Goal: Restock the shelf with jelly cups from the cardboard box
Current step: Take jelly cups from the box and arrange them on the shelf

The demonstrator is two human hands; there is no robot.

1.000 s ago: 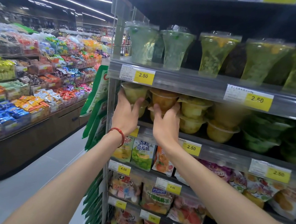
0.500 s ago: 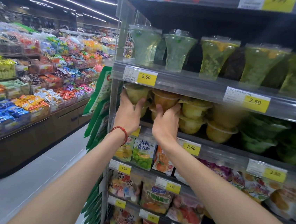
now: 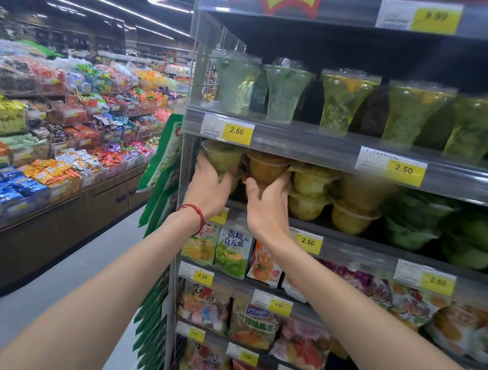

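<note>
Since half a second ago both grips have stayed at the same two cups; only the right thumb has spread out leftward under its cup. The left grip (image 3: 209, 187), a red cord bracelet (image 3: 196, 214) on its wrist, curls round a yellow-green jelly cup (image 3: 223, 158) at the left end of the shelf (image 3: 350, 248). The right grip (image 3: 267, 208) wraps its fingers round the orange jelly cup (image 3: 265, 169) just beside it. Right of the right grip sit stacked yellow cups (image 3: 311, 192), then blurred green ones. Directly above the left grip a yellow price tag (image 3: 238, 131) reads "2.50"; another "2.50" tag (image 3: 307, 241) lies just right of the right wrist. Below the grips hang pouches, a green one (image 3: 232, 253) printed "青提乌龙味", and lower, under a "4.00" tag (image 3: 278, 305), one branded "Minqin" (image 3: 255, 321). Far above, a tag (image 3: 435, 16) reads "9.90".
</note>
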